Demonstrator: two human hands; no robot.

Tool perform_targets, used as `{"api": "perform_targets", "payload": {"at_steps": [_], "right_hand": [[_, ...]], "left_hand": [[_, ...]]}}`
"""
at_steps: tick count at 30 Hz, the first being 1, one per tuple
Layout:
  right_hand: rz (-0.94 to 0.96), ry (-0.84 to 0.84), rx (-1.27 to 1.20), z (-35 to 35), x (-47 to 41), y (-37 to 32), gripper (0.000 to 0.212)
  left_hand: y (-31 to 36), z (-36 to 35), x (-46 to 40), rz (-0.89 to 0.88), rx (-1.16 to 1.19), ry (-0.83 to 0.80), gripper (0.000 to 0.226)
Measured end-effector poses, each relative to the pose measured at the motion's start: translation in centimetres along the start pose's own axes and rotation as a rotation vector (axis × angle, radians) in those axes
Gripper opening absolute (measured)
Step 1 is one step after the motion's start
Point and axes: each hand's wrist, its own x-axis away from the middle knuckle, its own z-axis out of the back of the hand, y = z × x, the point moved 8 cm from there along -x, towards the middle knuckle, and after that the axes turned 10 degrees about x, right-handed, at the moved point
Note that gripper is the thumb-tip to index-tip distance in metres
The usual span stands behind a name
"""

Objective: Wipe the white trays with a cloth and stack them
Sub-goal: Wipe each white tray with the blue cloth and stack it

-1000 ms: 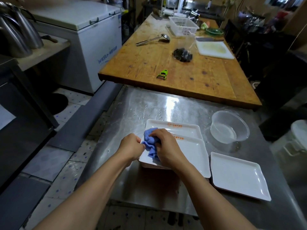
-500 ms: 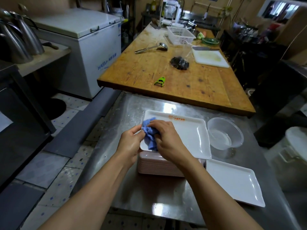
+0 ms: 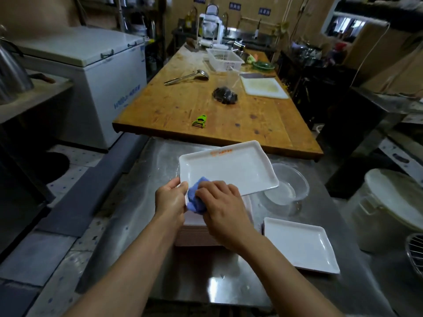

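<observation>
Top tray (image 3: 229,170): one second ago flat on tray stack (image 3: 196,234); half second ago raised at near end; now lifted clear of stack, tilted, far right corner over clear bowl (image 3: 286,186)

Left hand (image 3: 170,200): moved from stack edge to near left corner of tray, now gripping rim

Right hand (image 3: 220,202): with blue cloth (image 3: 195,200), shifted toward near left corner of tray, pressing cloth against it

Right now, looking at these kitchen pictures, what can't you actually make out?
Head view only:
- Orange print on the held white tray: too small to read.
- Stack of trays underneath: both hands and the tray hide its top, so no count.
- Blue cloth: mostly hidden between left hand and right hand.
- Wire basket: cut off by the right edge.
</observation>
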Motion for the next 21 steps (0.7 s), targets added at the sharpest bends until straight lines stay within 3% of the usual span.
{"api": "perform_targets", "payload": {"at_steps": [8, 14, 17, 19, 21], "right_hand": [[-0.278, 0.040, 0.121, 2.8, 4.2, 9.4, 0.023], [-0.385, 0.069, 0.108, 3.8, 4.8, 12.3, 0.026], [-0.502, 0.191, -0.057, 5.0, 5.2, 13.6, 0.017], [-0.702, 0.374, -0.285, 6.5, 6.0, 15.7, 0.017], [-0.881, 0.404, -0.564, 6.4, 6.2, 17.6, 0.022]], "left_hand": [[1.0, -0.3, 0.6, -0.081, -0.101, 0.077, 0.024], [1.9, -1.1, 1.4, -0.185, -0.196, 0.071, 0.029], [2.9, -1.2, 1.8, -0.262, -0.266, 0.062, 0.029], [3.3, -1.0, 2.1, -0.302, -0.307, 0.053, 0.028], [3.9, -1.0, 2.5, -0.334, -0.315, 0.044, 0.030]]}}
